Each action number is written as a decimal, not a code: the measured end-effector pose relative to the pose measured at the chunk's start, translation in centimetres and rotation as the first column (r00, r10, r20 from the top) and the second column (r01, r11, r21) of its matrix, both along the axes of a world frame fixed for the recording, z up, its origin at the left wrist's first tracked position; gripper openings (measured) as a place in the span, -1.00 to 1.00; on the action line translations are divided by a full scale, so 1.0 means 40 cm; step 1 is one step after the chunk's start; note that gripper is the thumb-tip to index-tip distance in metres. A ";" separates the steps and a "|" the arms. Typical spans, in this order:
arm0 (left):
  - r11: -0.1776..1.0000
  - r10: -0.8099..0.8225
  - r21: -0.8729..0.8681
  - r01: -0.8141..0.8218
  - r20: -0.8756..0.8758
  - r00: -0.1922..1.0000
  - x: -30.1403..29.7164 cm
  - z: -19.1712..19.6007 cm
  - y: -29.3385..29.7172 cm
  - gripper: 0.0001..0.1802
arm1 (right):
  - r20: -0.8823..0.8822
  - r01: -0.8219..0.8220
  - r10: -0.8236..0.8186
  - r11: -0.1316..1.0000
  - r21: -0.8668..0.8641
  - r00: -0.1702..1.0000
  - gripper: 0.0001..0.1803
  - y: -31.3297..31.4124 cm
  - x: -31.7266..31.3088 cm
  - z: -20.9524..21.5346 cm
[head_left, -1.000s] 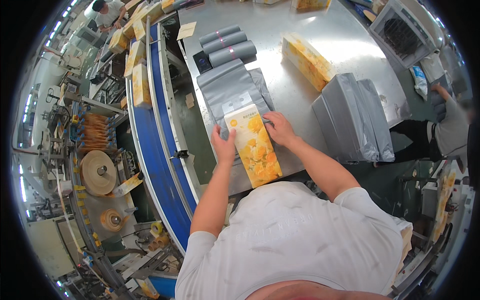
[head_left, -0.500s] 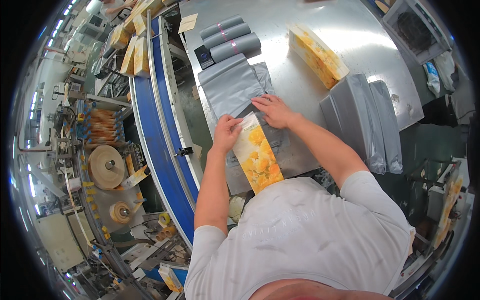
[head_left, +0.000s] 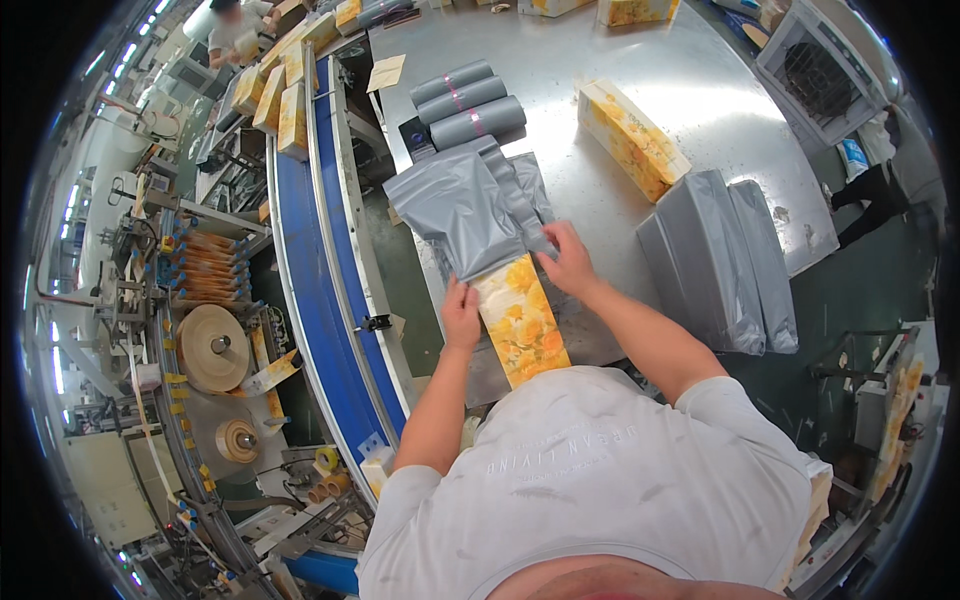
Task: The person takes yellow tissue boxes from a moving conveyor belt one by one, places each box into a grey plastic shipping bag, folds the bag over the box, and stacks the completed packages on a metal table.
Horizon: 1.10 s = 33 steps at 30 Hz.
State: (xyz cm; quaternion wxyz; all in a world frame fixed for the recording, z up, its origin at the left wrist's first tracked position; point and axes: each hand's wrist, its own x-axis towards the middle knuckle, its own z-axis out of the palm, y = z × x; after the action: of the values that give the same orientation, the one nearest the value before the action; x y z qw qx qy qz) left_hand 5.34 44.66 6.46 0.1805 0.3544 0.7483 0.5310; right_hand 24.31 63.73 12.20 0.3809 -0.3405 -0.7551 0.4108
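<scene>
Three grey rolls [head_left: 465, 102] behind bag [head_left: 462, 205]

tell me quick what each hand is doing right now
Left hand: closed on the edge of the yellow flowered box, at the mouth of the grey plastic mailer bag.
Right hand: gripping the bag's open end over the box.

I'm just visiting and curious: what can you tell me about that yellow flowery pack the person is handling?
The yellow flowery pack is a long, flat, soft-looking package printed with orange and yellow blossoms. It lies on the metal table, its far end tucked into the mouth of a grey plastic bag, its near end pointing toward the person. The left hand presses its left edge; the right hand grips the bag's opening at its upper right.
</scene>
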 end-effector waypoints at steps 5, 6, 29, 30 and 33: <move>0.976 0.203 -0.069 -0.208 -0.079 0.976 -0.067 0.050 0.105 -0.73 | 0.572 -0.337 0.075 0.867 0.367 0.817 -0.84 0.054 -0.056 -0.094; 0.975 0.085 -0.190 -0.113 -0.151 0.985 -0.080 0.052 0.106 -0.75 | 0.590 -0.343 0.064 0.862 0.374 0.805 -0.83 0.042 -0.044 -0.088; 0.866 -0.203 -0.470 0.170 -0.020 0.979 0.078 0.025 -0.273 -0.73 | 0.613 -0.486 0.339 0.870 0.085 0.714 -0.68 -0.357 0.019 0.024; 0.885 -0.160 -0.431 0.176 0.073 0.984 0.081 0.003 -0.290 -0.74 | 0.670 -0.452 0.283 0.888 0.089 0.686 -0.68 -0.372 0.008 0.013; 0.931 -0.060 -0.309 0.193 0.392 0.918 0.081 0.031 -0.323 -0.80 | 0.681 -0.430 0.269 0.900 0.075 0.681 -0.67 -0.421 -0.010 -0.013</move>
State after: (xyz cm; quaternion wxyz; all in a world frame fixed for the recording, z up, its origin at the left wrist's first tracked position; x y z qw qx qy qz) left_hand 8.59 31.73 7.71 0.4138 0.2575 0.7554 0.4380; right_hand 23.90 46.88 11.67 0.0421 -0.2647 -0.9329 0.2407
